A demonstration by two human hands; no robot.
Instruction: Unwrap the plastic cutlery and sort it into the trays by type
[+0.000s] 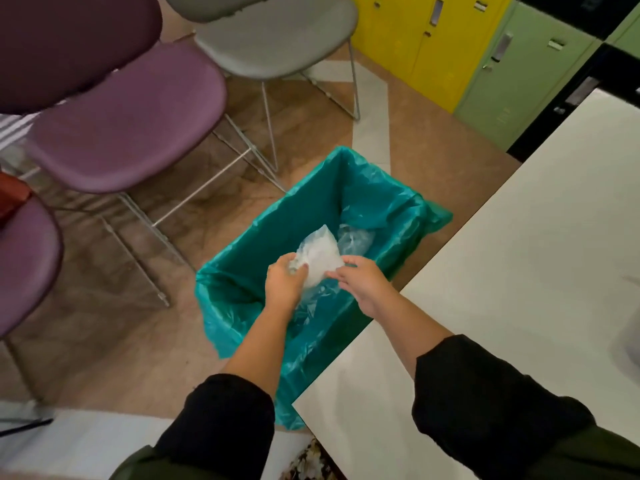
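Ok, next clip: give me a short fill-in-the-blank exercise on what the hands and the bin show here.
1. The left hand grips a crumpled clear plastic wrapper above the ____.
2. The liner in the bin is ____ in colour.
3. The right hand has its fingers ____, reaching toward the wrapper.
4. The chair nearest the bin has a ____ seat.

Missing words: bin; teal; straight; purple

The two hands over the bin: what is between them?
In the head view, a crumpled clear wrapper lies between them. The left hand grips it; the right hand's fingertips touch it, above the green-lined bin.
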